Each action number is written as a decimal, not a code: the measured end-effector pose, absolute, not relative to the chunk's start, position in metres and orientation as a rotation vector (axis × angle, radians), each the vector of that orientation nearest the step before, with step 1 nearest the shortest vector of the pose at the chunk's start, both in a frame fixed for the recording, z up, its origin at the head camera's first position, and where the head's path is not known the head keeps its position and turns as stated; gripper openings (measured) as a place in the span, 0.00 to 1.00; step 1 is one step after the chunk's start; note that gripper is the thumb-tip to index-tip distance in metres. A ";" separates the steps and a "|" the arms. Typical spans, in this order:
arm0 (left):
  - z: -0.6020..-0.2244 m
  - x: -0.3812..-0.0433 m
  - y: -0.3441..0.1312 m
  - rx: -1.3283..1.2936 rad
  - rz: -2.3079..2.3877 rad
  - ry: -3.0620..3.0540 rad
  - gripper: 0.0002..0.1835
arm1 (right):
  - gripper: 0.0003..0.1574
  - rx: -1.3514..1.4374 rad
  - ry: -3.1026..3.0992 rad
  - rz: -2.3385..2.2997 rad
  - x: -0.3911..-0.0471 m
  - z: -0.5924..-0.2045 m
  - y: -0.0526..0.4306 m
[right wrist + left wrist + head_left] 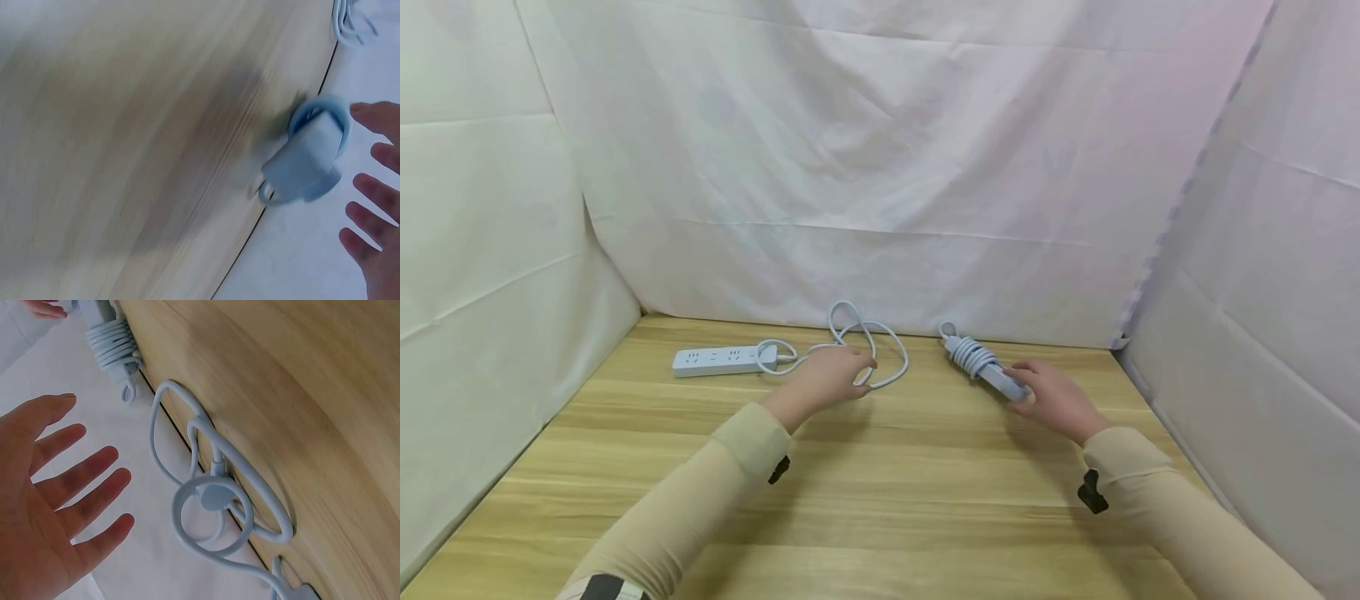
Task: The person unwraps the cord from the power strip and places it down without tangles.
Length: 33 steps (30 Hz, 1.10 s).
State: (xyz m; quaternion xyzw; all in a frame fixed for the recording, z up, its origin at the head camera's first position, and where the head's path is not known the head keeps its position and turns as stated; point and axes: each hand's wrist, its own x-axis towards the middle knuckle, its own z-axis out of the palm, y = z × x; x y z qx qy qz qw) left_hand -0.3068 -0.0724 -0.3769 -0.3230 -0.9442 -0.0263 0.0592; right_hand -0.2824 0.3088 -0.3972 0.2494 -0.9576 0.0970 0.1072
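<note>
Right hand [1052, 398] spread at near end of wound power strip [1007, 384], toward far right corner of surface [910, 500]; can't tell contact. Wound cord [972, 357] circles strip, likely for compactness. Left hand [823, 379] spread beside loose cord [891, 332], loops sprawling near far edge, apparently unbound. Other power strip [722, 361] flat, sockets up, toward far left corner. Plug [216, 497] likely hidden in head view; wound power strip blurred in right wrist view.

Power strip [711, 361] left on table [887, 492], second strip [1002, 382] right, cord [906, 359] between, cloth [880, 167] behind

No readable text, no legible labels, brands, numbers
</note>
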 end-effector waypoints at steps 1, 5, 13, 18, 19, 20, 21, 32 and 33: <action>-0.378 -0.306 -0.070 -0.982 -0.087 -2.863 0.20 | 0.36 0.720 -2.836 0.296 -0.283 -0.397 0.311; -0.381 -0.302 -0.063 -0.998 -0.092 -2.878 0.20 | 0.40 0.698 -2.899 0.294 -0.289 -0.398 0.321; -0.388 -0.295 -0.045 -1.065 -0.049 -2.895 0.21 | 0.45 0.698 -3.007 0.317 -0.305 -0.405 0.331; -0.393 -0.292 -0.035 -1.108 -0.009 -2.886 0.21 | 0.44 0.698 -3.022 0.352 -0.313 -0.409 0.329; -0.393 -0.291 -0.034 -1.113 -0.007 -2.882 0.21 | 0.43 0.702 -3.020 0.347 -0.314 -0.410 0.329; -0.394 -0.291 -0.032 -1.118 -0.008 -2.881 0.21 | 0.42 0.705 -3.018 0.333 -0.315 -0.410 0.329; -0.394 -0.290 -0.031 -1.122 -0.011 -2.880 0.21 | 0.41 0.711 -3.013 0.321 -0.316 -0.411 0.329; -0.393 -0.286 -0.029 -1.109 -0.060 -2.886 0.22 | 0.33 0.817 -2.942 0.235 -0.323 -0.416 0.327; -0.393 -0.286 -0.030 -1.103 -0.055 -2.883 0.22 | 0.32 0.826 -2.936 0.231 -0.323 -0.415 0.326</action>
